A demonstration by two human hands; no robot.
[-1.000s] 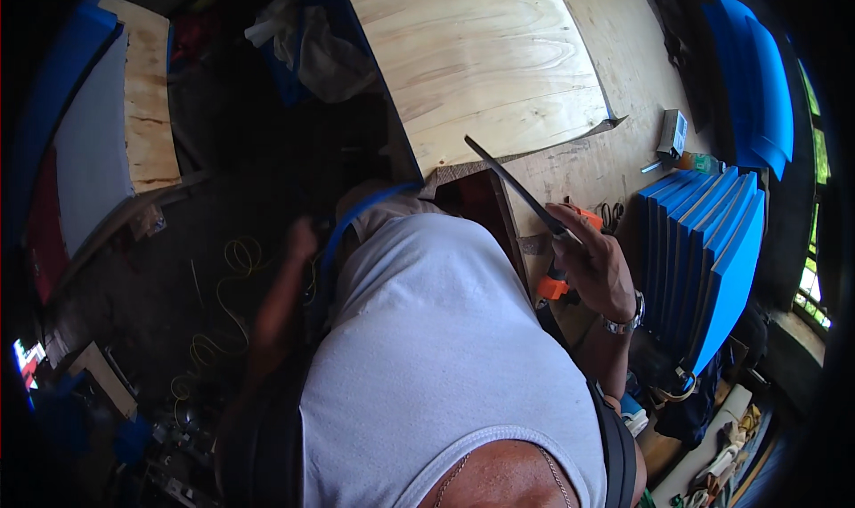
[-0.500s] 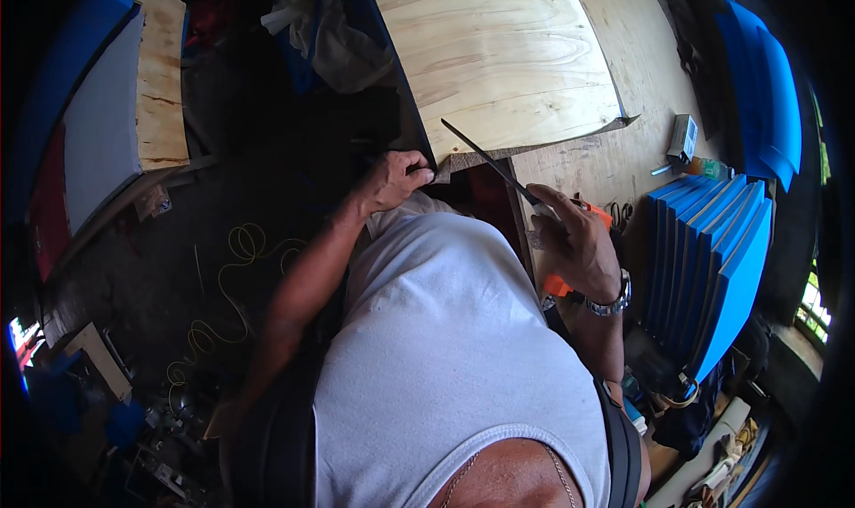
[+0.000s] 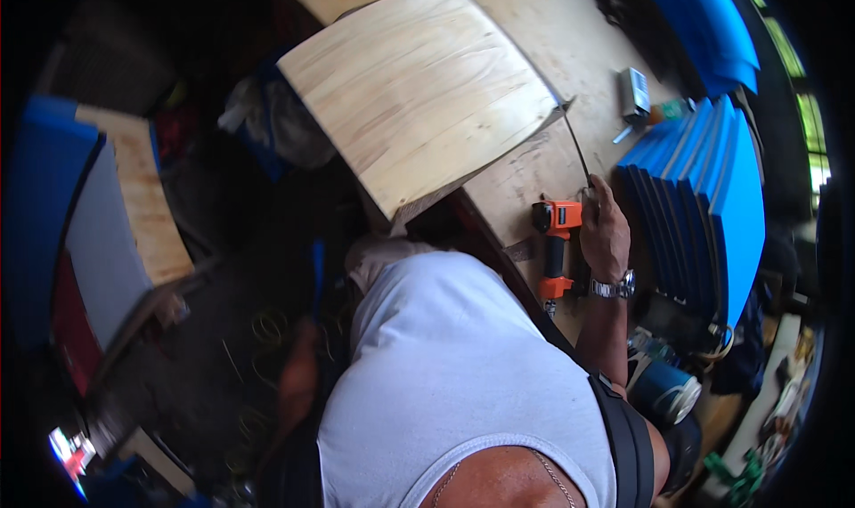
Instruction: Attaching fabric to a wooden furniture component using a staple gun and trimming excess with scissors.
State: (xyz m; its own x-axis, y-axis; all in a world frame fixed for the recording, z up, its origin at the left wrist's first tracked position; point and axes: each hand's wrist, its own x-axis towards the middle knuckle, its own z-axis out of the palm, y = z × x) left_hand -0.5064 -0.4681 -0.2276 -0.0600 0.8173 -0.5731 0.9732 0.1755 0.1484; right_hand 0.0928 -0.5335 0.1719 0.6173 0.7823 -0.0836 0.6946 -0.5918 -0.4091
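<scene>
My right hand [image 3: 607,236] is closed round the handle of a long, narrow, dark-bladed knife [image 3: 577,145]. The blade points away, its tip near the right corner of a pale plywood-topped panel [image 3: 423,89]. An orange and black pneumatic nailer [image 3: 557,248] lies just left of that hand. Low on the left, in shadow, my left hand [image 3: 305,334] is smeared by motion, so its fingers cannot be made out. A thin blue strip [image 3: 318,268] stands out just above it; whether the hand grips it is unclear.
Blue-faced panels [image 3: 699,187] stand in a row to the right. A small box [image 3: 634,94] sits on the wooden bench [image 3: 508,183] beyond. More boards [image 3: 134,205] stand at the left, and a yellow coiled hose [image 3: 267,325] lies on the dark floor.
My left hand has left the panel's near corner and dropped back, low and left. My right hand with the knife has swung right, away from that edge. The view has turned, revealing the nailer fully.
</scene>
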